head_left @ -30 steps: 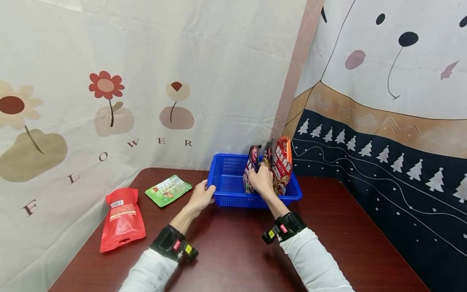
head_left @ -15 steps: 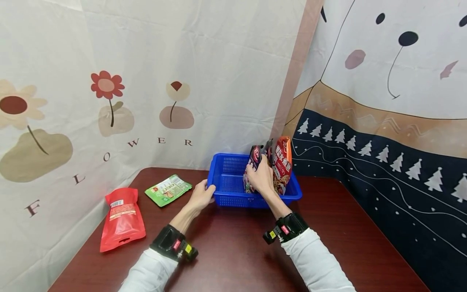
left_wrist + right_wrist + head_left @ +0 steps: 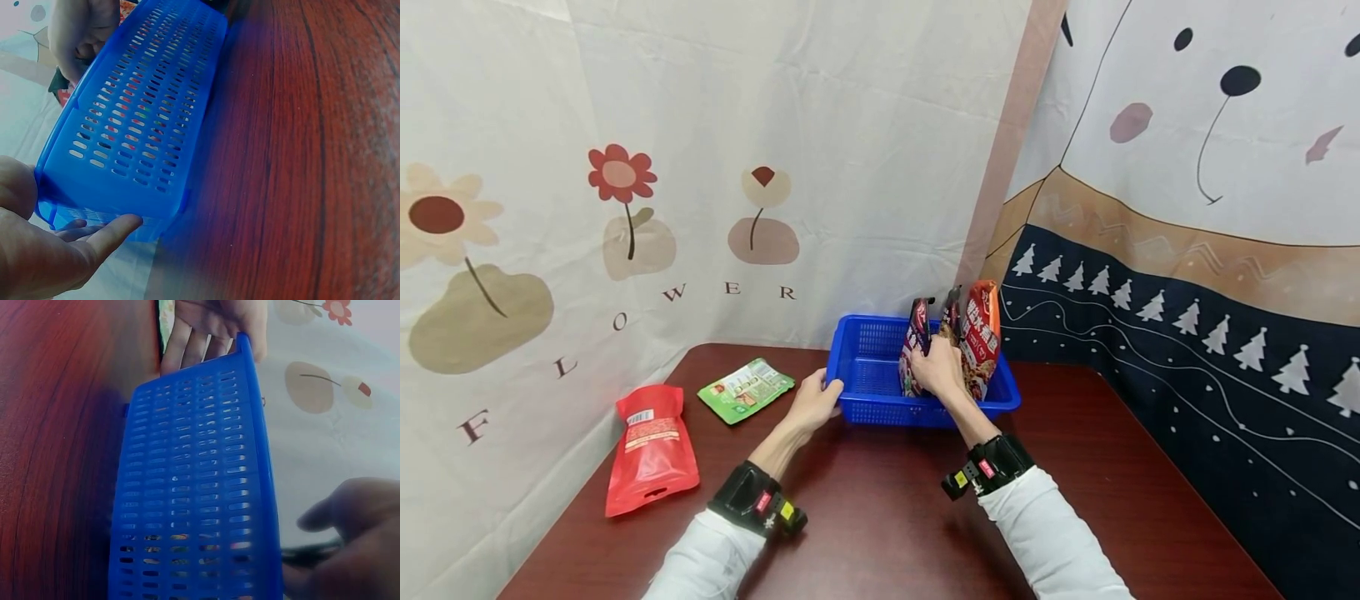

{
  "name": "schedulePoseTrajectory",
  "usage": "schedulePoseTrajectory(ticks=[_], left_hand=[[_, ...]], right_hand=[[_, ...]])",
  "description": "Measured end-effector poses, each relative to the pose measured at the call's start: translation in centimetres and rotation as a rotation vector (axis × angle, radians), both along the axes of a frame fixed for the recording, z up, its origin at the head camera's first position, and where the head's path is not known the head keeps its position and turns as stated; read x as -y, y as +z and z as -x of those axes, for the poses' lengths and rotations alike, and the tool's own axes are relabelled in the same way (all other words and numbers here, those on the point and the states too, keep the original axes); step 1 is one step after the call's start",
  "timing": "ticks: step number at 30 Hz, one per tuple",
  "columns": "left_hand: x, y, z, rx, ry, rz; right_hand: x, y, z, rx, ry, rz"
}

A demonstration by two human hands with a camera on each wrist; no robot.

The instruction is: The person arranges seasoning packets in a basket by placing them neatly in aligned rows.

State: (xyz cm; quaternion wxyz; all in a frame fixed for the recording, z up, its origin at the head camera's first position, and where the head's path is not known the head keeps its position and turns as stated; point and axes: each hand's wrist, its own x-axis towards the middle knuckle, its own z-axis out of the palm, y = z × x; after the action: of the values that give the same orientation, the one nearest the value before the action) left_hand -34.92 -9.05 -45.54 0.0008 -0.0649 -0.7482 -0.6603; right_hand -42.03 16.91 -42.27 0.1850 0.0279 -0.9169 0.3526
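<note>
A blue plastic basket with slotted walls stands on the table near the back wall. My left hand grips its left end; in the left wrist view the thumb lies at the rim and the fingers lie against the outer end wall. My right hand reaches in over the front rim and holds a dark food packet by its edge, between thumb and fingers. Just right of it a second dark packet stands upright, partly covered by the hand. A red-and-orange packet leans at the basket's right end.
Left of the basket, a green pouch lies flat on the brown table. Closer to the left edge lies a puffy red bag. Printed cloth walls stand behind the table and to its right.
My right hand rose up the left dark packet, turning its face toward me, then came lower again as the packet turned narrow. The left hand and basket stayed in place.
</note>
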Motion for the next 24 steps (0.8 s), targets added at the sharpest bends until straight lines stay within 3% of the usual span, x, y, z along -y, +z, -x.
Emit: schedulePoseTrajectory(ticks=[6, 11, 18, 24], left_hand=[[0.0, 0.0, 0.0, -0.003, 0.002, -0.007], [-0.1, -0.2, 0.2, -0.008, 0.006, -0.013], [-0.1, -0.2, 0.3, -0.011, 0.010, -0.013], [0.0, -0.3, 0.2, -0.010, 0.004, -0.014]], right_hand=[[0.0, 0.2, 0.5, 0.190, 0.078, 0.053], [0.0, -0.1, 1.1, 0.263, 0.123, 0.067], [-0.7, -1.8, 3.1, 0.241, 0.104, 0.081], [-0.8, -2.2, 3.4, 0.236, 0.092, 0.129]])
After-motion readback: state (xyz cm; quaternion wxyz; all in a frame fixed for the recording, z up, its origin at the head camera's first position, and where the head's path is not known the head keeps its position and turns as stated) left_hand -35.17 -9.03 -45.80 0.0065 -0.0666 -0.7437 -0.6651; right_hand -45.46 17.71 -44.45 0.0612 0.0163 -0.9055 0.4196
